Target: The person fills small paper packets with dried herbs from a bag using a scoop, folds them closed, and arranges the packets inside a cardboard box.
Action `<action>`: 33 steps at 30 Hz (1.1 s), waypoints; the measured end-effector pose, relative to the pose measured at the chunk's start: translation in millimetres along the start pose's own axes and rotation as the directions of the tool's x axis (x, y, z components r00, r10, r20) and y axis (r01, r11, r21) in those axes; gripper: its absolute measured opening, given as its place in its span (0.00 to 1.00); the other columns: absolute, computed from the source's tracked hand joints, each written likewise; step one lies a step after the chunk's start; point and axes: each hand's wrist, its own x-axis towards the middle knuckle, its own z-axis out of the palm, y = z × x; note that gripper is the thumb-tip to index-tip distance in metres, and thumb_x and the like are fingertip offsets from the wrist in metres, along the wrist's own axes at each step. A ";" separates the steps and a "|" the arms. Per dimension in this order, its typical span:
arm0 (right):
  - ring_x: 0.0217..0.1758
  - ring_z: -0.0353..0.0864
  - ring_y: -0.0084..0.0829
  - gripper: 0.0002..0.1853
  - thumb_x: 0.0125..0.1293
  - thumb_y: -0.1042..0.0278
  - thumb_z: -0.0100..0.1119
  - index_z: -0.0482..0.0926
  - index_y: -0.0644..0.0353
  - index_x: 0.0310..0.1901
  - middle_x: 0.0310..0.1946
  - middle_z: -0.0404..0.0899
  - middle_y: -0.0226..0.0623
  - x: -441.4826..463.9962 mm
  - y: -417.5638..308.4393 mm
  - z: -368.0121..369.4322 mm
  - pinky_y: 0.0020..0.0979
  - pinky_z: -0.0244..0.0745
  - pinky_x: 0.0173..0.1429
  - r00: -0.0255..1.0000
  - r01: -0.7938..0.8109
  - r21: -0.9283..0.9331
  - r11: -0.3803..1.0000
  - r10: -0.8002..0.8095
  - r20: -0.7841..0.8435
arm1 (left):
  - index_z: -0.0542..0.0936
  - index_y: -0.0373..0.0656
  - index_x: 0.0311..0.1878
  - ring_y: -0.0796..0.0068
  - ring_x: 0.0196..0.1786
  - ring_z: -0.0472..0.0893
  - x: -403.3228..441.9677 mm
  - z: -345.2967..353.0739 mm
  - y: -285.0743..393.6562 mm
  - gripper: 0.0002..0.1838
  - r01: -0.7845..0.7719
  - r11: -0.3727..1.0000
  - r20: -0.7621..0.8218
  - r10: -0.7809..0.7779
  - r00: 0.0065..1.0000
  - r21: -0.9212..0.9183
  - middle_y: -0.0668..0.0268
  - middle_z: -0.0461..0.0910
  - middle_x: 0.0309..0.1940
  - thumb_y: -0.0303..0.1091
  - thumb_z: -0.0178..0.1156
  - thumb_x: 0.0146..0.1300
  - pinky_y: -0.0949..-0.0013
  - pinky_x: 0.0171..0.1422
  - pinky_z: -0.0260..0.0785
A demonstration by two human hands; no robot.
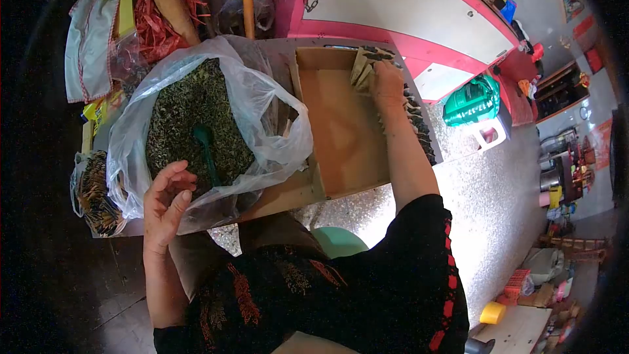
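A clear plastic bag [288, 115] lies open on the table, full of dry, shredded dark green leaves [177, 118]. A green plastic spoon [204, 144] rests on the leaves. My left hand [169, 206] is over the bag's near edge, palm up, fingers loosely bent and apart, with nothing visible in it. At the far right corner of a shallow cardboard box [341, 137], my right hand [389, 85] has its fingers closed around a beige paper packet [362, 72]. Similar packets with dark leafy ends [414, 118] line the box's right side, partly hidden by my arm.
Bundled narrow paper pieces [98, 190] stand at the table's left end. Behind the table are a wooden pole [248, 0], red plastic strips [157, 26] and a pink and white cabinet [400, 10]. A green bag [472, 101] sits right of the table; a green stool [341, 241] is below.
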 end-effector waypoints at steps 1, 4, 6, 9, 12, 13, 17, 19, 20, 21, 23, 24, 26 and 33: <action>0.44 0.77 0.51 0.12 0.49 0.71 0.62 0.77 0.59 0.38 0.39 0.79 0.45 0.8 0.1 0.9 0.45 0.71 0.49 1.000 0.000 0.000 1.000 0.000 0.001 | 0.70 0.40 0.61 0.76 0.46 0.75 0.2 -0.1 -0.3 0.25 -0.007 1.000 0.001 0.007 1.000 0.015 0.65 0.77 0.46 0.33 0.64 0.60 0.71 0.55 0.66; 0.41 0.77 0.49 0.11 0.50 0.72 0.61 0.77 0.58 0.37 0.35 0.78 0.44 4.5 -3.2 -1.2 0.45 0.71 0.48 1.000 0.012 -0.005 1.000 -0.012 -0.009 | 0.71 0.41 0.60 0.76 0.46 0.75 0.5 0.9 1.6 0.25 -0.003 1.000 -0.001 0.003 1.000 0.029 0.65 0.77 0.45 0.33 0.64 0.60 0.71 0.55 0.67; 0.41 0.77 0.48 0.10 0.51 0.71 0.59 0.78 0.57 0.38 0.34 0.77 0.43 7.2 -5.5 -5.7 0.45 0.71 0.47 0.999 0.030 -0.018 0.999 -0.029 0.022 | 0.71 0.41 0.60 0.75 0.46 0.75 1.3 1.9 2.3 0.25 0.006 1.000 -0.004 -0.005 1.000 0.027 0.65 0.77 0.45 0.33 0.64 0.60 0.71 0.55 0.67; 0.42 0.77 0.47 0.11 0.52 0.71 0.59 0.79 0.56 0.39 0.35 0.78 0.42 12.4 -3.7 -3.2 0.44 0.71 0.47 0.995 0.037 -0.093 0.995 -0.027 0.101 | 0.72 0.41 0.60 0.75 0.46 0.75 0.9 1.4 3.1 0.24 -0.007 0.999 0.001 0.007 1.000 0.045 0.65 0.77 0.45 0.33 0.64 0.60 0.71 0.55 0.67; 0.42 0.77 0.46 0.11 0.52 0.70 0.59 0.79 0.55 0.40 0.35 0.77 0.41 10.4 -8.5 -9.9 0.43 0.71 0.48 0.993 0.018 -0.114 0.993 -0.004 0.118 | 0.72 0.41 0.59 0.75 0.46 0.75 1.3 0.8 4.0 0.24 0.009 0.999 -0.005 -0.009 1.000 0.038 0.65 0.77 0.45 0.34 0.64 0.60 0.71 0.55 0.67; 0.42 0.77 0.46 0.11 0.52 0.70 0.59 0.79 0.55 0.40 0.35 0.77 0.41 10.1 -7.8 -8.3 0.43 0.71 0.48 0.993 0.017 -0.114 0.993 -0.004 0.118 | 0.72 0.40 0.59 0.75 0.46 0.75 1.4 -0.7 3.0 0.24 0.002 0.999 0.001 -0.002 1.000 0.048 0.65 0.77 0.45 0.34 0.64 0.60 0.71 0.55 0.67; 0.44 0.76 0.45 0.14 0.50 0.71 0.61 0.78 0.54 0.42 0.37 0.75 0.41 7.3 -6.0 -8.7 0.42 0.71 0.49 0.995 0.028 -0.116 0.993 -0.017 0.094 | 0.71 0.40 0.60 0.74 0.47 0.76 1.3 -2.2 3.9 0.27 0.021 0.998 0.000 -0.021 1.000 0.063 0.65 0.78 0.45 0.39 0.66 0.59 0.70 0.56 0.67; 0.44 0.76 0.46 0.16 0.49 0.72 0.63 0.78 0.54 0.42 0.38 0.75 0.41 4.9 -7.0 -12.6 0.42 0.71 0.48 0.995 0.040 -0.125 0.991 -0.028 0.092 | 0.71 0.40 0.60 0.74 0.47 0.76 1.0 -2.6 2.9 0.27 0.007 0.998 0.002 -0.007 1.000 0.061 0.65 0.78 0.45 0.39 0.66 0.59 0.70 0.56 0.67; 0.44 0.76 0.46 0.17 0.48 0.72 0.63 0.77 0.54 0.43 0.39 0.74 0.41 4.3 -7.5 -13.9 0.43 0.71 0.48 0.995 0.022 -0.112 0.993 -0.011 0.101 | 0.71 0.40 0.60 0.74 0.47 0.76 0.9 -2.7 2.5 0.27 -0.007 0.998 0.004 0.006 1.000 0.059 0.66 0.78 0.45 0.38 0.66 0.59 0.70 0.56 0.67; 0.44 0.76 0.47 0.18 0.47 0.72 0.64 0.77 0.54 0.43 0.40 0.73 0.42 4.2 -7.9 -14.4 0.43 0.71 0.48 0.994 0.006 -0.100 0.995 0.005 0.110 | 0.71 0.40 0.60 0.74 0.47 0.76 1.0 -2.5 2.8 0.27 -0.008 0.998 0.003 0.007 1.000 0.059 0.66 0.78 0.45 0.38 0.66 0.59 0.70 0.56 0.67; 0.44 0.76 0.48 0.17 0.47 0.72 0.65 0.76 0.54 0.42 0.40 0.73 0.43 3.6 -8.1 -14.6 0.44 0.71 0.47 0.997 0.003 -0.075 0.997 0.003 0.079 | 0.71 0.39 0.59 0.74 0.48 0.76 0.2 -1.9 3.5 0.26 -0.004 0.999 -0.008 0.004 1.000 0.036 0.66 0.78 0.44 0.37 0.65 0.60 0.70 0.56 0.67; 0.44 0.75 0.48 0.17 0.48 0.71 0.65 0.75 0.54 0.42 0.40 0.73 0.43 3.6 -9.4 -16.1 0.45 0.72 0.47 0.999 0.000 -0.051 0.999 0.002 0.049 | 0.71 0.39 0.59 0.74 0.48 0.76 0.1 -2.6 3.6 0.26 -0.004 0.999 -0.009 0.005 1.000 0.036 0.66 0.78 0.44 0.37 0.65 0.60 0.70 0.56 0.67; 0.44 0.75 0.49 0.17 0.47 0.71 0.65 0.74 0.55 0.41 0.39 0.73 0.44 3.6 -11.7 -20.3 0.45 0.72 0.46 0.999 -0.020 -0.034 0.999 0.022 0.045 | 0.72 0.39 0.59 0.74 0.48 0.76 -0.4 -4.6 4.1 0.25 -0.024 0.997 0.007 0.024 1.000 0.069 0.66 0.78 0.44 0.36 0.64 0.61 0.70 0.56 0.67; 0.39 0.75 0.35 0.19 0.49 0.78 0.63 0.74 0.59 0.45 0.39 0.73 0.37 24.3 -72.4 -83.9 0.33 0.73 0.43 0.981 0.124 0.371 0.920 -0.058 -0.184 | 0.78 0.33 0.44 0.67 0.41 0.78 -20.9 15.2 67.4 0.16 -0.391 0.865 -0.012 0.415 0.910 0.314 0.57 0.80 0.37 0.33 0.61 0.56 0.67 0.48 0.68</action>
